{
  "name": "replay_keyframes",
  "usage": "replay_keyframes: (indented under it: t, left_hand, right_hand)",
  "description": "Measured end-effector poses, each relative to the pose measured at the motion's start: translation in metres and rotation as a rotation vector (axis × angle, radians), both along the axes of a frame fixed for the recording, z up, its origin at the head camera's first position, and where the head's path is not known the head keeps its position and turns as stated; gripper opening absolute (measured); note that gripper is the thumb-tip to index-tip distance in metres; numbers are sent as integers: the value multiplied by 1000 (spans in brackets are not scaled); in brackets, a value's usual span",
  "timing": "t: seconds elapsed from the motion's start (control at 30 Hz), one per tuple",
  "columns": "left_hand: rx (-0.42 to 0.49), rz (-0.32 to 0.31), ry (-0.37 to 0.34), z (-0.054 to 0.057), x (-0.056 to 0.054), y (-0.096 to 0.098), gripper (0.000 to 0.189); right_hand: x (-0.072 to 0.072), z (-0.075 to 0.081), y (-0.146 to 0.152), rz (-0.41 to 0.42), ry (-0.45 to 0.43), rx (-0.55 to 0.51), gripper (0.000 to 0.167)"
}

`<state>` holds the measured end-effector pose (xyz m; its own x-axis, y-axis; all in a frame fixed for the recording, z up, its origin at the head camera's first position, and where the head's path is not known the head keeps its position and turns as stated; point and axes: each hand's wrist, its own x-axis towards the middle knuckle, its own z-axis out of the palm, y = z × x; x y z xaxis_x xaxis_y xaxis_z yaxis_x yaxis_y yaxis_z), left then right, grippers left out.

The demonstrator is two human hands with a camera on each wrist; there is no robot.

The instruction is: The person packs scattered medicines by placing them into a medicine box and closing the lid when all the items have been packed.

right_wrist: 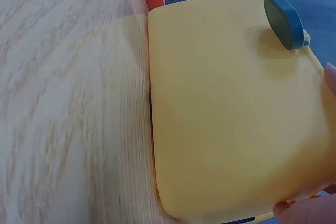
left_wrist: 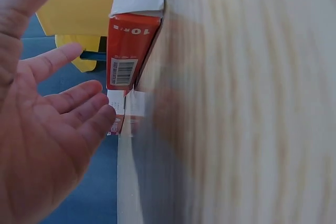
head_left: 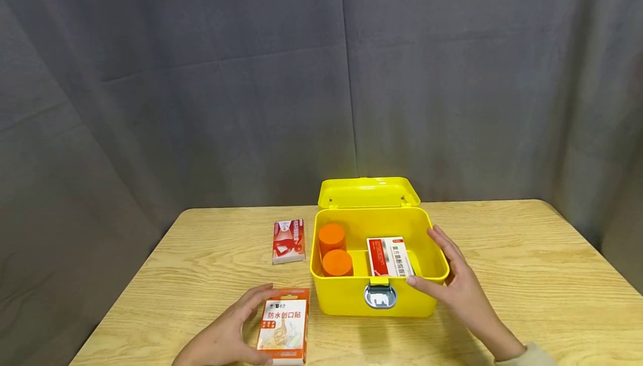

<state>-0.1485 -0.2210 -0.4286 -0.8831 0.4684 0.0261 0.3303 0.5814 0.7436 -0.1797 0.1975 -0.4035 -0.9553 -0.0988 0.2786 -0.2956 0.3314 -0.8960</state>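
My left hand [head_left: 226, 330] curves loosely around the left side of an orange-and-white adhesive bandage box [head_left: 283, 327], thumb near its lower corner and index finger near its top. In the left wrist view the fingers [left_wrist: 79, 100] are spread beside the box's orange, barcoded end. My right hand [head_left: 457, 277] holds the front right corner of an open yellow medicine case [head_left: 341, 296], thumb on the front rim and fingers along the right side. Inside the case stand two orange-lidded containers [head_left: 337, 264] and a red-and-white medicine box [head_left: 390, 256].
A red medicine box [head_left: 288, 241] lies on the wooden table [head_left: 216, 260] to the left of the case. The yellow lid [head_left: 369, 192] is tipped back behind it, and a silvery latch [head_left: 380, 297] sits on the front. A grey curtain [head_left: 251, 87] hangs behind the table.
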Motion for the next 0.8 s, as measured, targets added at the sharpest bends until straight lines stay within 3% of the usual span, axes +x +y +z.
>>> replay_keyframes:
  t: [0.4,0.6,0.8]
  left_hand:
    - [-79,-44,-20,-3,5,-4,101]
    - [-97,-22,-16,-3,4,-3,102]
    - [-38,-19,-38,-2,4,-3,94]
  right_hand:
    - [0,0,-1,5,-7,-29,93]
    - [0,-1,-1,10,0,-37,93]
    - [0,0,-1,12,0,-38,92]
